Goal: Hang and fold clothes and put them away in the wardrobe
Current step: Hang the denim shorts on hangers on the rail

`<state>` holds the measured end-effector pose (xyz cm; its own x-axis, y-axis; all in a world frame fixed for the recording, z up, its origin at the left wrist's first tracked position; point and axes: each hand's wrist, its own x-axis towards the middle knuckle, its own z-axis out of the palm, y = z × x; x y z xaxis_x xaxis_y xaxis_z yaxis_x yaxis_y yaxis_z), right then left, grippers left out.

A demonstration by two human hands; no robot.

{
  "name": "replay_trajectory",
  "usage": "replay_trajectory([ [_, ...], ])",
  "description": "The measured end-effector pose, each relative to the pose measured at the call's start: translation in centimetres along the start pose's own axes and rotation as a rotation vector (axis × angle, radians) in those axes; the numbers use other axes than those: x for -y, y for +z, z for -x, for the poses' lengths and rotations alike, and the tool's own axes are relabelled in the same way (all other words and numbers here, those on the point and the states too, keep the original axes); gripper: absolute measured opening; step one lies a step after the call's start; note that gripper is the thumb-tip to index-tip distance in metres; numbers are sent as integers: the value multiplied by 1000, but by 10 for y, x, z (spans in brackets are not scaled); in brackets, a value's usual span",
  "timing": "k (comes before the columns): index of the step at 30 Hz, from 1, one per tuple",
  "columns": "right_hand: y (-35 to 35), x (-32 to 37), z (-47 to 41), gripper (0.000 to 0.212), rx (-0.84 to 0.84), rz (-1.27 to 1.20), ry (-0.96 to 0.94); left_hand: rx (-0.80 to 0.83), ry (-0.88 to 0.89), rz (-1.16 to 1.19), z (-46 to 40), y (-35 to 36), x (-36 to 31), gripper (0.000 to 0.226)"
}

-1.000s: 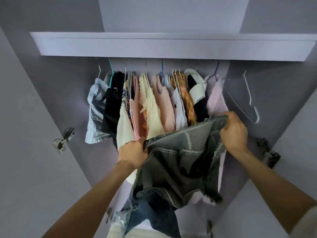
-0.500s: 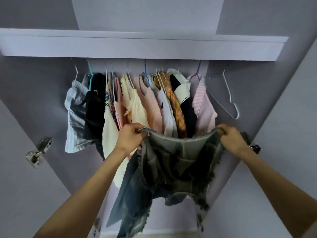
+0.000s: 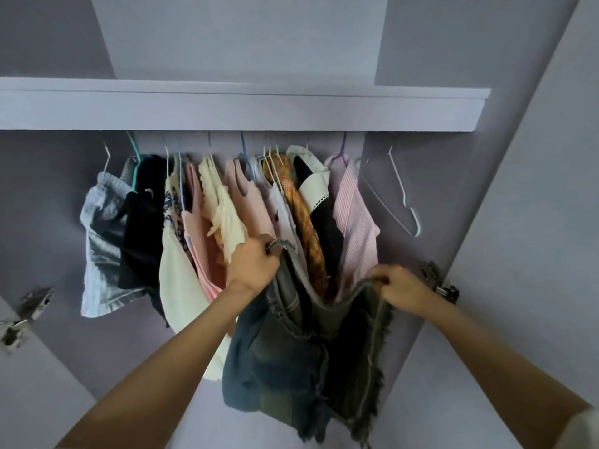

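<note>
A pair of frayed denim shorts [image 3: 304, 351] hangs in front of the open wardrobe, held by the waistband. My left hand [image 3: 252, 267] grips the waistband's left end, raised higher. My right hand [image 3: 402, 288] grips the right end, lower. Behind them a row of clothes hangs on hangers under the shelf: a grey-blue top [image 3: 100, 228], a black garment [image 3: 142, 222], pink tops [image 3: 249, 202], an orange plaid piece [image 3: 301, 228] and a pink striped shirt [image 3: 353, 215]. An empty white hanger [image 3: 402, 196] hangs at the row's right end.
A lilac shelf front [image 3: 243, 108] runs across above the rail. Metal door hinges sit on the left side [image 3: 22, 312] and the right side [image 3: 440, 280] of the wardrobe. The wardrobe's right wall [image 3: 534, 222] stands close beside my right arm.
My hands have come closer together on the waistband. The left hand rose and moved right, the right hand dropped, so the shorts now hang folded lengthwise and tilted.
</note>
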<state>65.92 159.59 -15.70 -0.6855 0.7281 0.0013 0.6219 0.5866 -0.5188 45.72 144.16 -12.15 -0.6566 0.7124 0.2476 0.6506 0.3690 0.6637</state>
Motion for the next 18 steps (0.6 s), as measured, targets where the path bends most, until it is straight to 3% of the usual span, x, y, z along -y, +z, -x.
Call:
replay_trajectory([
  [2, -6, 1, -10, 27, -148, -83, -1, -44, 8, 116, -3, 1, -10, 13],
  [5, -20, -2, -30, 36, -317, 211, 10, -118, 43, 236, -10, 6, -23, 11],
  [9, -38, -19, -63, 44, -343, 727, 81, -176, 90, 286, -21, 16, -38, 10],
  [12, -44, -33, -92, 56, -351, 895, 144, -189, 89, 290, -33, 21, -42, 16],
  [18, -50, -49, -139, 42, -317, 1150, 44, -250, 100, 195, -46, 28, -32, 9],
])
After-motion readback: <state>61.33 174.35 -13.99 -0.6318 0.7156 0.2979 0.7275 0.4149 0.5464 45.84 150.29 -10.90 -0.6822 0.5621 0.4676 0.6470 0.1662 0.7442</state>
